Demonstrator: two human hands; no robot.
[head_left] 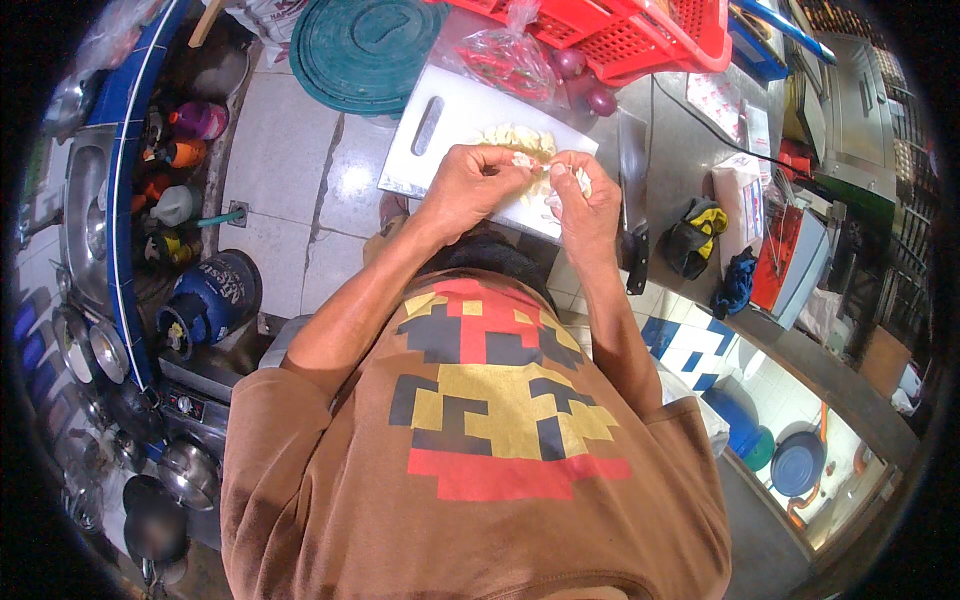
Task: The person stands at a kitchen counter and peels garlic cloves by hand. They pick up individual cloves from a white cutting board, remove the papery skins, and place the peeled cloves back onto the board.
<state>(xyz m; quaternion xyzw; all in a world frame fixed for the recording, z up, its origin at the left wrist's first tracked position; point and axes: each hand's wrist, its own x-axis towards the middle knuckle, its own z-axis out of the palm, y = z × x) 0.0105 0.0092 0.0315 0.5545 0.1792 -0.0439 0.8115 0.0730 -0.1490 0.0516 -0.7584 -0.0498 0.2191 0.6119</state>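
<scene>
My left hand (480, 185) is over the white cutting board (408, 160), its fingertips pinched on a small pale piece with papery skin (524, 160), apparently garlic. My right hand (585, 200) is closed just right of it, thumb and forefinger meeting at that piece, with more white papery peel (582, 182) between the fingers. Several pale peeled cloves (515, 136) lie in a heap on the board behind my fingers. A large knife (635, 262) with a black handle lies along the board's right side.
Beyond the board are a bag of red chilies (500, 65), red onions (598, 100) and a red basket (660, 35). Yellow-black items (695, 238) and a cord sit on the steel counter (660, 130) at right. A green lid (350, 45) and a blue gas cylinder (210, 300) are at left.
</scene>
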